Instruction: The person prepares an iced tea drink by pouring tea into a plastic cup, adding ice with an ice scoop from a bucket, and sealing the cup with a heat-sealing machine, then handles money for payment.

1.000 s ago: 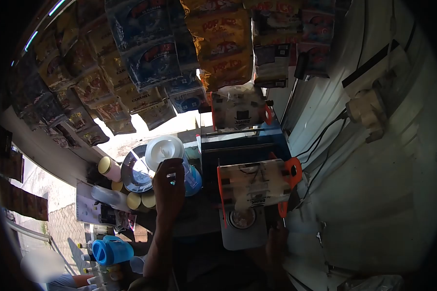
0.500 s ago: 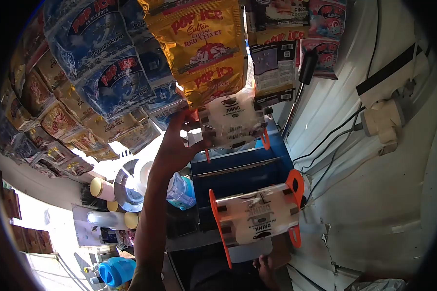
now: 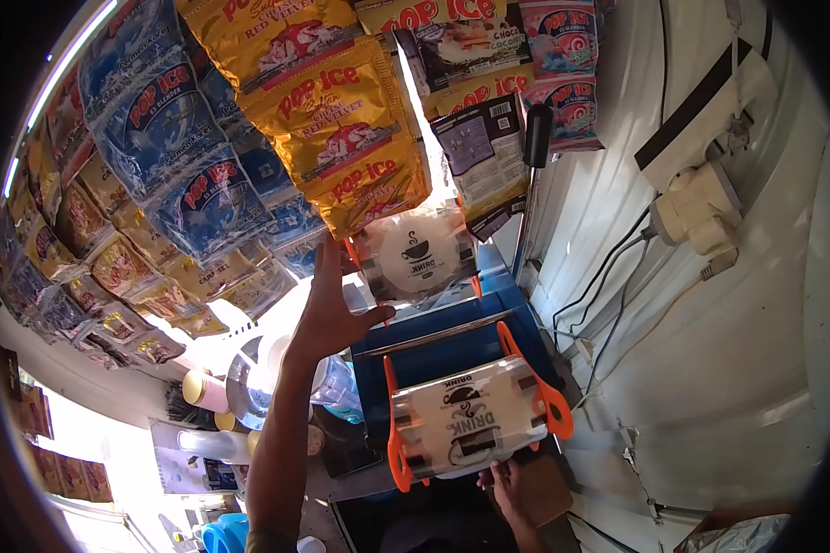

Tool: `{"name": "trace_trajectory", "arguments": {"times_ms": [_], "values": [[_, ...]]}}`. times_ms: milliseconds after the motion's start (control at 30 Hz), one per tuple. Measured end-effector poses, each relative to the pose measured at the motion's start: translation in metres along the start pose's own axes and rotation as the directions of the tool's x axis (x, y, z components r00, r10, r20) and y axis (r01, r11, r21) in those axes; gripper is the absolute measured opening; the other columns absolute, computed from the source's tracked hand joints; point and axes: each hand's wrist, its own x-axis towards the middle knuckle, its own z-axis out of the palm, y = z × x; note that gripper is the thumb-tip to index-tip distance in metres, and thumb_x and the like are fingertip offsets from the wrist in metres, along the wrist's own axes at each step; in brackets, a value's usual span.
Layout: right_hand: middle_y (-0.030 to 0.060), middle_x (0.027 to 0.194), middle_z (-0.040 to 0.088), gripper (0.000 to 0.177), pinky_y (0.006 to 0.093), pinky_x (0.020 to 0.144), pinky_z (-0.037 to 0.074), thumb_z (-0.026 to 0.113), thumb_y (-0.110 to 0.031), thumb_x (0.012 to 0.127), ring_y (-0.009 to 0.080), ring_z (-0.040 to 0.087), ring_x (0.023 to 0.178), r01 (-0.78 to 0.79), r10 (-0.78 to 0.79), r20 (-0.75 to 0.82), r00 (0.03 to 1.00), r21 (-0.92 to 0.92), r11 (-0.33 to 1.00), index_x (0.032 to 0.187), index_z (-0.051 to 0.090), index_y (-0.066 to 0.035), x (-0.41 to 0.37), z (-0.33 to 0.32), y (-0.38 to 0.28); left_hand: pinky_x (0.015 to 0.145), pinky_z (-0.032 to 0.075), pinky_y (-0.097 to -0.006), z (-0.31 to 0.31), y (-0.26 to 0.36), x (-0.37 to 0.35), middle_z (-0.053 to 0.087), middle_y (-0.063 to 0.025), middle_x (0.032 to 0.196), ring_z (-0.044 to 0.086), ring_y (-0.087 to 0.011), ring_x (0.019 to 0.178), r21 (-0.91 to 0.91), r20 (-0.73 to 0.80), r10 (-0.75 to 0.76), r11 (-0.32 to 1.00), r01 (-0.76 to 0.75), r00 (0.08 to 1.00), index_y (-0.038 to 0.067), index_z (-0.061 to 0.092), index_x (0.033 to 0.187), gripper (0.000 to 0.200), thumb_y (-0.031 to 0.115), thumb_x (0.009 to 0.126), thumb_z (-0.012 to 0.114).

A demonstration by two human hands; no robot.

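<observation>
"Beside the blue machine [image 3: 515, 313], what containers showed in the head view?"

"Left of it stood a bluish see-through container [image 3: 337, 382], and next to that a shiny metal bowl [image 3: 242, 392], too washed out by glare for me to tell what was inside. Farther left were a pink canister [image 3: 205, 392] with a pale yellow lid, tipped over, and a clear jar [image 3: 214, 445] lying on its side. A bright blue container [image 3: 226, 535] was partly cut off at the bottom."

"And above?"

"Yellow packets [image 3: 341, 115] marked POP ICE hung close over the upper film roll [image 3: 418, 253], with blue packets [image 3: 221, 203] to their left."

"Where was the left hand [image 3: 334, 318]?"

"At the left end of the upper film roll, wide open, thumb stretched apart from the raised fingers. The roll lay just to the right of them; I couldn't tell whether they touched it."

"The right hand [image 3: 500, 479]?"

"Just below the lower film roll [image 3: 470, 415], which sat between two orange end pieces [image 3: 555, 413]. Its fingers were partly curled, thumb up, but whether they gripped anything I couldn't tell."
</observation>
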Motion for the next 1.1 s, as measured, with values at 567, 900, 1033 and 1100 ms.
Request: {"name": "trace_trajectory", "arguments": {"times_ms": [567, 900, 1033, 1100], "values": [[0.0092, 0.064, 0.059, 0.010, 0.0271, 0.040, 0.045, 0.052, -0.008, 0.085, 0.0185, 0.059, 0.047, 0.314, -0.320, 0.096, 0.942, -0.582, 0.750, 0.084, 0.057, 0.000, 0.021, 0.060, -0.051, 0.090, 0.036, -0.0337, 0.021, 0.017, -0.003, 0.057, -0.0098, 0.106, 0.050, -0.0196, 0.098, -0.443, -0.316, -0.386, 0.868, 0.225, 0.866, 0.002, 0.056, 0.106, 0.036, 0.034, 0.096, 0.042], [0.0145, 0.136, 0.040, 0.051, 0.0479, 0.100, 0.025, 0.048, -0.043, 0.089, 0.0309, 0.039, 0.124, 0.639, -0.571, 0.633, 0.522, -0.734, -0.229, 0.130, 0.049, -0.012, -0.096, 0.145, -0.254, 0.077, 0.041, -0.0344, 0.025, 0.006, -0.014, 0.055, -0.0036, 0.098, 0.052, -0.0145, 0.094, -0.539, -0.258, -0.393, 0.817, 0.206, 0.883, 0.007, 0.057, 0.094, 0.016, 0.013, 0.081, 0.061], [0.0127, 0.140, 0.038, 0.053, 0.0497, 0.099, 0.026, 0.041, -0.047, 0.091, 0.0317, 0.036, 0.126, 0.625, -0.629, 0.623, 0.464, -0.734, -0.266, 0.134, 0.044, -0.016, -0.077, 0.139, -0.224, 0.078, 0.043, -0.0308, 0.026, 0.004, -0.014, 0.056, -0.0052, 0.097, 0.052, -0.0151, 0.092, -0.556, -0.270, -0.382, 0.811, 0.180, 0.884, 0.004, 0.056, 0.099, 0.022, 0.011, 0.079, 0.061], [0.0107, 0.140, 0.038, 0.050, 0.0494, 0.099, 0.026, 0.041, -0.044, 0.092, 0.0315, 0.036, 0.127, 0.618, -0.667, 0.619, 0.414, -0.729, -0.294, 0.134, 0.044, -0.017, -0.073, 0.136, -0.216, 0.080, 0.043, -0.0304, 0.028, -0.003, -0.012, 0.056, -0.0065, 0.097, 0.053, -0.0159, 0.093, -0.533, -0.317, -0.316, 0.839, 0.108, 0.894, 0.001, 0.056, 0.103, 0.026, 0.010, 0.079, 0.061]]}}
